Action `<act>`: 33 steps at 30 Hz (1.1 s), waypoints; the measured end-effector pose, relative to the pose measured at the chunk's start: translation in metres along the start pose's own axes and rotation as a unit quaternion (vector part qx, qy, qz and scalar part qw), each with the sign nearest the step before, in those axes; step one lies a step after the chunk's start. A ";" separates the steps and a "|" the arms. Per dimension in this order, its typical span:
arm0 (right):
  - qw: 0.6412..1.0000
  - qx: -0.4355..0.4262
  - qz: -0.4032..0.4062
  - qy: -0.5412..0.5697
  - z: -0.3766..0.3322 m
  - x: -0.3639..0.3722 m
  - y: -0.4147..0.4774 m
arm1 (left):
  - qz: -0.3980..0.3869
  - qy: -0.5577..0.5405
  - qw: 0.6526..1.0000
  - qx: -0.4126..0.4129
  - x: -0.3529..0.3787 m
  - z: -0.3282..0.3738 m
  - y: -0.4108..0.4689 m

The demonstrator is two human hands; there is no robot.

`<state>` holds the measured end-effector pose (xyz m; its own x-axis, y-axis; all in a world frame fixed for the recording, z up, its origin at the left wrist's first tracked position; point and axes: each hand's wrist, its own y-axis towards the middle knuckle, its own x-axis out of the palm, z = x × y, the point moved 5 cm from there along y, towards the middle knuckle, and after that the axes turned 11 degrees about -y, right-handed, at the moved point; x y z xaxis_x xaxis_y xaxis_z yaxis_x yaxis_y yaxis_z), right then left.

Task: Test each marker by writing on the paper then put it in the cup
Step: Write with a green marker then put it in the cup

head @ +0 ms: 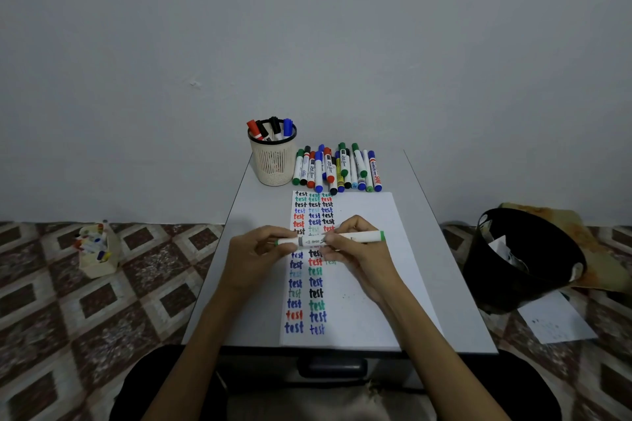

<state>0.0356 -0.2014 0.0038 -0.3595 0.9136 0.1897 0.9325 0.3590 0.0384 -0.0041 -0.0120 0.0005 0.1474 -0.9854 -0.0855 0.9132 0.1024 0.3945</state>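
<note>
Fingers cover part of the green marker's (308,242) label, and its print is unreadable. The marker is held level over the paper (362,287), mid-desk (244,212). The left grip (254,255) clasps its left end and the right grip (352,249) clasps its barrel. The hands hide several written rows. Legible: "test", repeated in columns of black, blue, red and green. The cup (272,164) stands far left, beside the loose markers (337,169).

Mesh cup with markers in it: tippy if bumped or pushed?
Probably light: the cup looks like thin perforated mesh. It narrows toward the base, and its markers stand above the rim, so a high push may tip it.
</note>
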 end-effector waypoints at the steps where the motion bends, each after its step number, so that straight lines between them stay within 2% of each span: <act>1: 1.000 0.007 -0.015 0.011 0.000 0.002 -0.001 | 0.016 -0.040 0.999 -0.013 -0.003 0.000 0.000; 3: 0.996 0.026 -0.067 0.053 0.000 0.008 -0.002 | 0.035 -0.092 0.995 -0.029 -0.007 0.002 0.000; 5: 0.993 0.039 -0.084 0.077 0.001 0.009 -0.002 | 0.040 -0.118 0.991 -0.040 -0.007 0.003 0.000; 11: 0.998 -0.014 0.040 -0.052 0.000 -0.008 0.002 | 0.083 -0.155 0.983 -0.061 -0.009 0.002 -0.001; 20: 0.999 -0.013 0.024 -0.045 0.006 -0.007 0.006 | 0.076 -0.123 0.989 -0.037 -0.010 0.003 -0.001; 24: 0.992 -0.022 -0.008 -0.124 0.001 -0.006 0.010 | 0.098 -0.122 0.987 -0.022 -0.014 0.002 0.001; 26: 0.970 -0.041 -0.027 -0.238 -0.003 0.000 0.017 | 0.113 -0.122 0.986 -0.018 -0.013 0.004 0.002; 27: 0.947 -0.057 -0.039 -0.314 -0.006 0.005 0.021 | 0.113 -0.121 0.986 -0.012 -0.012 0.006 0.003; 29: 0.877 -0.090 -0.066 -0.467 -0.010 0.019 0.029 | 0.114 -0.121 0.986 -0.004 -0.013 0.007 0.003; 31: 0.808 -0.102 -0.099 -0.572 -0.015 0.034 0.040 | 0.131 -0.133 0.982 -0.014 -0.015 0.004 0.004; 33: 0.776 -0.103 -0.111 -0.612 -0.023 0.041 0.054 | 0.152 -0.121 0.980 -0.038 -0.017 -0.003 0.004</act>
<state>0.0724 -0.1488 0.0361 -0.1560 0.3754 -0.9137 0.7831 0.6108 0.1173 -0.0017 0.0055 0.0012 0.3303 -0.9105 0.2489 0.8685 0.3964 0.2976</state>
